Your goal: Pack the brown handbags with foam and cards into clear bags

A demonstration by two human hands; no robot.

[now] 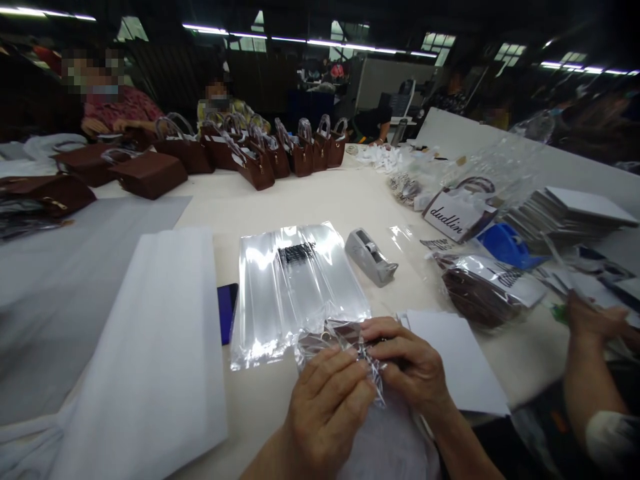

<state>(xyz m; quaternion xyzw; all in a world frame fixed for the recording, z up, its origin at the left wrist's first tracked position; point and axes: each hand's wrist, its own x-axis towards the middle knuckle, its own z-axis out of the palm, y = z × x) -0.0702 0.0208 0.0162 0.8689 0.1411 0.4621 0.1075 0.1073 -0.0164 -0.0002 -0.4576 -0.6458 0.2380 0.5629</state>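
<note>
Wrap (313, 343): one piece, clear and crinkled, with dark brown material showing through; it lay beneath both your hands, just nearer you than the sleeves.
Left hand (330, 407): your fingers lay close together, bent over the wrap; whether the thumb pinched it, you cannot tell.
Right hand (413, 360): your fingers were slightly parted, tips pressed on the wrap's right side; whether they pinched it, you cannot tell.
Sleeves (300, 287): flat, clear, glossy, with black print near the far edge; they were spread on the table (310, 200) ahead of you.
Tape dispenser (370, 257): one, grey, just right of the sleeves.
White sheets (453, 357): stacked flat to the right of your right hand.
White cloth (160, 347): folded length, to your left.
Handbags (257, 167): brown, several, in a row across the far side.
Bagged item (480, 293): brown, in clear plastic, to your right.
Co-worker's hand (595, 320): at far right, well apart from yours.
</note>
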